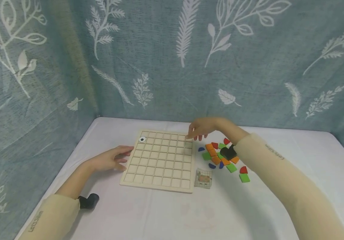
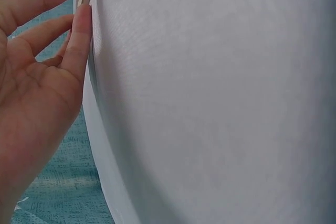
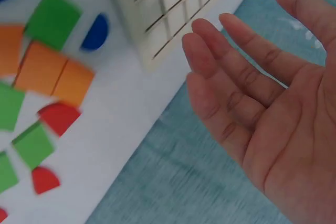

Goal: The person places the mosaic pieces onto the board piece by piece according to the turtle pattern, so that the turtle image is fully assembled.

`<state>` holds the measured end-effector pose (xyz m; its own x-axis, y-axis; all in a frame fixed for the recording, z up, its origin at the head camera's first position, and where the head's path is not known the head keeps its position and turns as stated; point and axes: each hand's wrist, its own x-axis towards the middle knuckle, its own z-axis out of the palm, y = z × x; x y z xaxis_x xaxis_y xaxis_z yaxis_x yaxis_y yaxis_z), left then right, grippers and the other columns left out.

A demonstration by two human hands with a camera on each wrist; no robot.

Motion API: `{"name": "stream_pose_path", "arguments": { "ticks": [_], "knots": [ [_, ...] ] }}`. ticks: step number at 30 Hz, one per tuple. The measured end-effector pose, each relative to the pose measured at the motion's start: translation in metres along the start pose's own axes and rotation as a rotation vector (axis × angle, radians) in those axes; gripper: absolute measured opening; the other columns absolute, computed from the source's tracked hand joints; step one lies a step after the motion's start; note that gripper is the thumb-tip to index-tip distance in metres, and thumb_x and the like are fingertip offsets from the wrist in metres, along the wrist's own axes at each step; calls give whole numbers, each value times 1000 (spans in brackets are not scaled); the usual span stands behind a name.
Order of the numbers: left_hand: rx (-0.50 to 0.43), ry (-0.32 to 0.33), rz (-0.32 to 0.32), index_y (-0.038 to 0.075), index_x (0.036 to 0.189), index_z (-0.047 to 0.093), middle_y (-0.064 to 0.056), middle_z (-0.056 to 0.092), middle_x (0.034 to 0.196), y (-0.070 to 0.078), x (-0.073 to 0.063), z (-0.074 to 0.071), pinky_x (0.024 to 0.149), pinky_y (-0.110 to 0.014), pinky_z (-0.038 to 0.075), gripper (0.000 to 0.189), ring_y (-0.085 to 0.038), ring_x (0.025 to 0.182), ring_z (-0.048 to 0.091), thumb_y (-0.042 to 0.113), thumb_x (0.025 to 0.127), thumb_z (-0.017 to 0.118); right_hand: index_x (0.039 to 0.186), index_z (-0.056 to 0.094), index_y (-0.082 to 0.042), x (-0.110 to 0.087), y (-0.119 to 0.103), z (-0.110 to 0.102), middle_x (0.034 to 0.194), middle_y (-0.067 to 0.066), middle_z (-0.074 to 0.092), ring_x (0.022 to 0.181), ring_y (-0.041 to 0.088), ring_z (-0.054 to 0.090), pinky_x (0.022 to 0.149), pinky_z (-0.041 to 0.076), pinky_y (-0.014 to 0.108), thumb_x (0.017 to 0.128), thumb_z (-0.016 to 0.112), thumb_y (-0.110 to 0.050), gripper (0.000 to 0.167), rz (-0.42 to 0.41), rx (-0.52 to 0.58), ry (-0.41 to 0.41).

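Observation:
A pale wooden grid board (image 1: 158,163) lies flat on the table. In one of its upper-left cells is a white disc with a black dot (image 1: 142,139), like an eye. My left hand (image 1: 111,159) is at the board's left edge, its fingertips right against the rim with fingers loosely spread; the left wrist view shows fingers (image 2: 79,38) at that edge. Above the board's far right corner hovers my right hand (image 1: 203,127). In the right wrist view its fingers (image 3: 236,77) are relaxed and apart, holding nothing.
Right of the board lie loose pieces: orange squares (image 1: 216,160), green squares (image 1: 244,178), red quarter-rounds (image 1: 243,170) and blue half-rounds (image 1: 212,165). A small picture card (image 1: 203,179) lies by the board's near right corner. A patterned curtain (image 1: 159,66) hangs behind the table.

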<state>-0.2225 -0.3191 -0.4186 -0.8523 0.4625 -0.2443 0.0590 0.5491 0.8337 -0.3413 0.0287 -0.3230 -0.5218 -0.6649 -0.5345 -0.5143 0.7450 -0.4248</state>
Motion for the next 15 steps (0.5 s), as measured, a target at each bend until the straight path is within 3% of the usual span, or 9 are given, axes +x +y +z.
{"name": "stream_pose_path", "arguments": {
  "ticks": [15],
  "knots": [
    [-18,-1,-7,-10,142,19,-30,16,144,4,-1,1,104,-38,39,80,-45,132,23,-4,77,66,108,64,-3,-25,53,13,101,11,66,85,20,62,77,54,33,91,56,-23,27,4,-60,211]
  ]
}}
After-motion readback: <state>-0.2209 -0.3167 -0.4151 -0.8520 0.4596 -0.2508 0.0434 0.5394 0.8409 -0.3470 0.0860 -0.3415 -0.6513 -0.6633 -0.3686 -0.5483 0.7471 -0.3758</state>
